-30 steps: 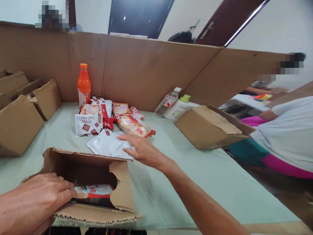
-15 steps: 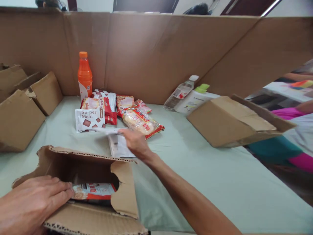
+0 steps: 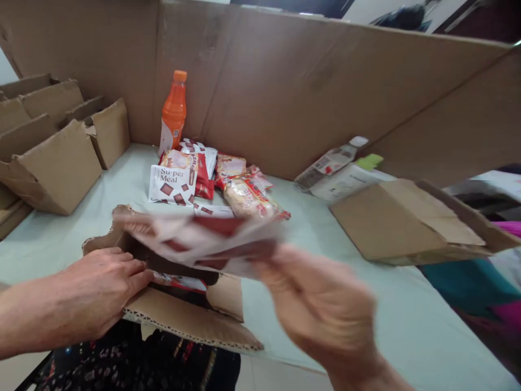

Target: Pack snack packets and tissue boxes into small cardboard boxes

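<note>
Now the right hand [image 3: 321, 304] pinches a blurred packet [image 3: 215, 241], lifted from the surface [image 3: 307, 252] to above the open box [image 3: 191, 320] whose edge the left hand [image 3: 108, 285] grips, so the pick-up seems done.

The right hand [image 3: 319, 304] has drawn back toward the person, carrying a white-and-brown packet [image 3: 220, 239] off the table [image 3: 407, 326]. Now blurred, the packet hangs above the open box [image 3: 191, 320], hiding part of its opening, which earlier showed clear.
</note>
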A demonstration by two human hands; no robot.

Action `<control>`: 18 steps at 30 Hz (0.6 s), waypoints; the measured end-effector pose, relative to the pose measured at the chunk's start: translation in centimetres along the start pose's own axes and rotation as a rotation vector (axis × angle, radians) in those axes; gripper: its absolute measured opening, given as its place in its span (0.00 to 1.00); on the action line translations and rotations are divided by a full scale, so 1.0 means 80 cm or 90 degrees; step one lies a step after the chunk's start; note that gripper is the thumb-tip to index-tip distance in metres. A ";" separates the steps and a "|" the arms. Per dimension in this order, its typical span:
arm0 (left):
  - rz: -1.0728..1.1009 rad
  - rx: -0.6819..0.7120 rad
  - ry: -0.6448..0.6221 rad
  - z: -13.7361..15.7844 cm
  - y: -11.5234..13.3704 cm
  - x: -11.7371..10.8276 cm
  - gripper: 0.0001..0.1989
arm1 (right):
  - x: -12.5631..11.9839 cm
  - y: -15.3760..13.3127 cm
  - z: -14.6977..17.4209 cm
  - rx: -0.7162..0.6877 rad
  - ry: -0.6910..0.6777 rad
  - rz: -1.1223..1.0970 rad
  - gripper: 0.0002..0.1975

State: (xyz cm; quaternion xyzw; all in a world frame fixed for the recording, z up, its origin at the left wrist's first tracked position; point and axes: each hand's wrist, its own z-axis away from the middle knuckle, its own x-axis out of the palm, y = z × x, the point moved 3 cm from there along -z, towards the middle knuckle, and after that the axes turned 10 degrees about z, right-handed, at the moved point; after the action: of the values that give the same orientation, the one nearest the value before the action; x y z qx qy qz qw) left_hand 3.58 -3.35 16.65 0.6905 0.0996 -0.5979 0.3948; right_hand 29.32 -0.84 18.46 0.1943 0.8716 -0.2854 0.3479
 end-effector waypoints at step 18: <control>-0.083 0.084 0.150 0.004 -0.009 0.016 0.29 | 0.020 0.019 -0.008 -0.066 -0.080 -0.099 0.15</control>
State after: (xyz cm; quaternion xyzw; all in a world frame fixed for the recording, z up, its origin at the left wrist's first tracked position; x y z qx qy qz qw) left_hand 3.23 -3.55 15.18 0.7725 0.1504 -0.5419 0.2948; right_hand 28.73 0.93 17.15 0.0900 0.8741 -0.2778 0.3882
